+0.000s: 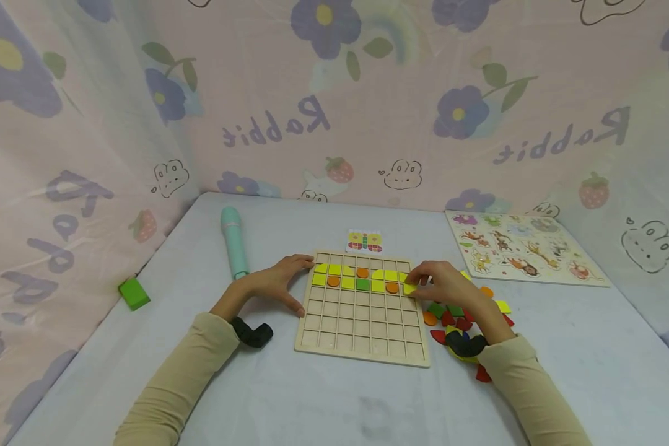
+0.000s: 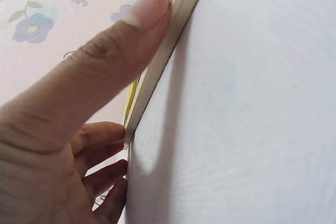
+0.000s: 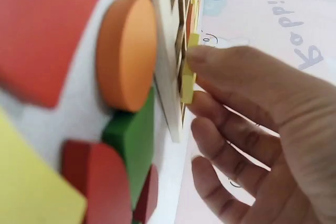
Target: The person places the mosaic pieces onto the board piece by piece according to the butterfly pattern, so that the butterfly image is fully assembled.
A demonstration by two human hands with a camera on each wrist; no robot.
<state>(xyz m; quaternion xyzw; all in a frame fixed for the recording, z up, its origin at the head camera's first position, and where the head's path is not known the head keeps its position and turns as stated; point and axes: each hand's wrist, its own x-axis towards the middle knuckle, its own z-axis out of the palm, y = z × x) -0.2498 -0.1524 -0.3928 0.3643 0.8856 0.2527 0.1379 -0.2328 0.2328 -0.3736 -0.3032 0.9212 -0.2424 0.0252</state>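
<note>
A wooden grid board (image 1: pixel 362 355) lies on the table, its two upper filled rows holding yellow pieces, several orange discs (image 1: pixel 362 272) and a green square (image 1: pixel 363 284). My right hand (image 1: pixel 448 288) pinches a yellow square tile (image 3: pixel 187 85) between thumb and fingers at the right end of the second filled row. In the right wrist view, this tile stands slightly proud of the grid. My left hand (image 1: pixel 273 282) is spread along the board's left side; its thumb (image 2: pixel 149 14) touches the edge, and its fingertips are at the far left corner.
Loose red, green, orange and yellow pieces (image 1: pixel 448 318) lie right of the board, under my right wrist. A small pattern card (image 1: pixel 365 240) is behind it. An animal puzzle board (image 1: pixel 524 248) sits back right; a teal microphone-shaped object (image 1: pixel 235 244) and green block (image 1: pixel 134 293) lie left.
</note>
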